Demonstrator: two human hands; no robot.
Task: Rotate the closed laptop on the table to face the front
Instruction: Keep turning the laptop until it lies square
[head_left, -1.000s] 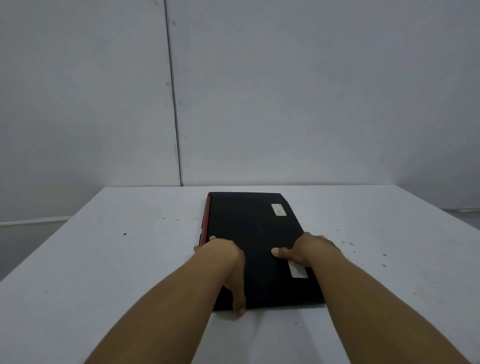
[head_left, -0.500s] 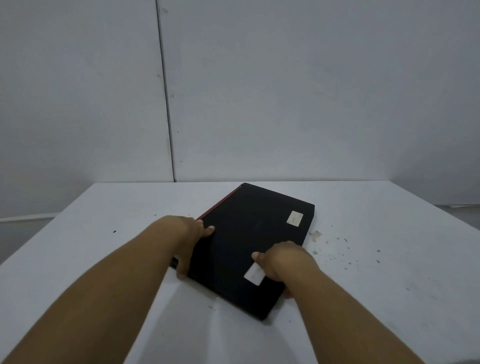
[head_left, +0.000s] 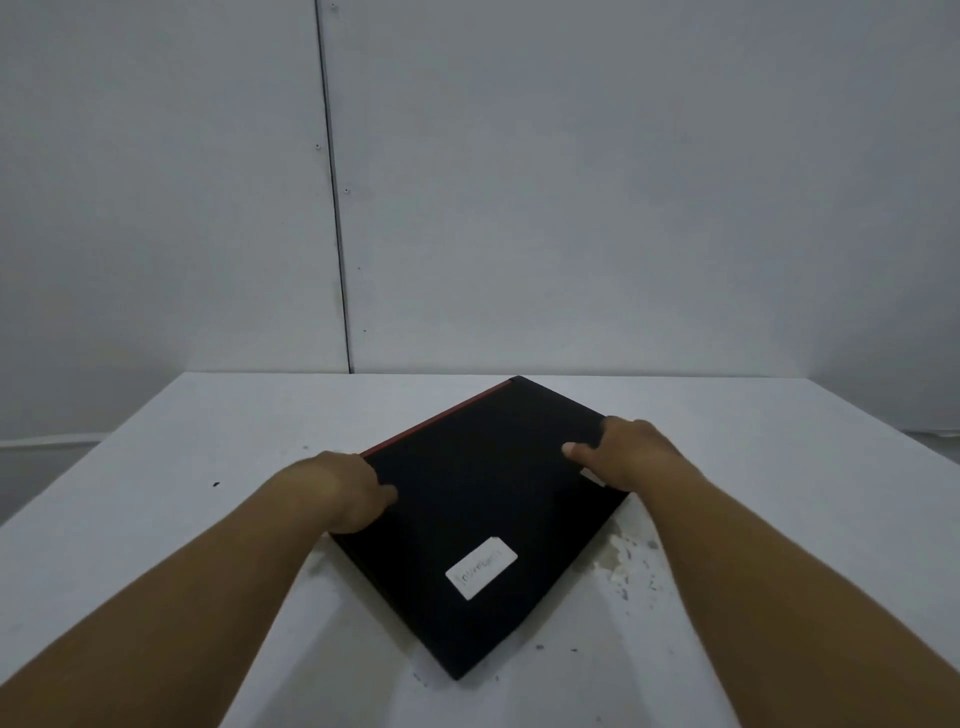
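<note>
Laptop (head_left: 483, 499) rotated further; both hands gripping corners.

My right hand (head_left: 631, 457) is covering most of one sticker (head_left: 592, 475); the other label's (head_left: 481, 568) writing is blurring out.

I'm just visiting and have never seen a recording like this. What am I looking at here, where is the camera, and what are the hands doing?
There is no machine here: a person wears a camera on the head, looking forward and down, so you see their own two bare arms. On the white table lies a closed black laptop, turned cornerwise, with a red strip along one edge and a white sticker on its lid. The left hand grips its left corner; the right hand presses on its right side. Together they hold it for turning. Small specks dot the table nearby.
</note>
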